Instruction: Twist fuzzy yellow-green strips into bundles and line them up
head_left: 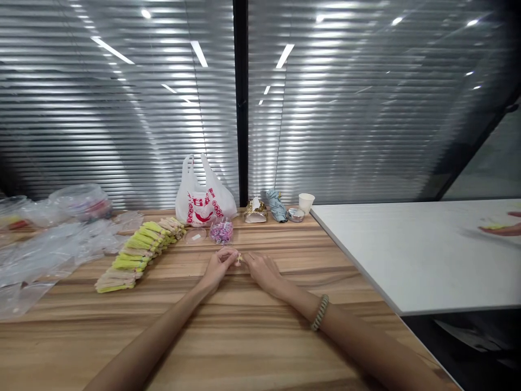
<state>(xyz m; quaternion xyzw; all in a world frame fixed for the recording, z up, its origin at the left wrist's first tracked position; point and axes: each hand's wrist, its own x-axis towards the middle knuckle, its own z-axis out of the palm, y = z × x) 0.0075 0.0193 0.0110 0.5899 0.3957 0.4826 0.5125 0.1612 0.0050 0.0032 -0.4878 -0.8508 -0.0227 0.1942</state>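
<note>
My left hand (220, 268) is closed in a pinch on a small pale yellow piece (239, 259), too small to name. From the other side my right hand (264, 271), with a braided band (320, 313) on its forearm, curls its fingers against the same piece. Just beyond the hands stands a clear tub (221, 232) full of small pink and purple bits. Beside it lies a clear round lid (196, 235). To the left, a long row of yellow and beige bundles (140, 251) overlaps on the wooden table (228, 347).
Clear plastic bags (52, 255) spread over the left side. Along the back are a white carrier bag (205, 198), a gold tissue pack (255, 210), a folded grey-blue umbrella (277, 206), a round container (296, 215) and a paper cup (306, 202). Another person's hand (504, 229) shows above the white table (407, 255).
</note>
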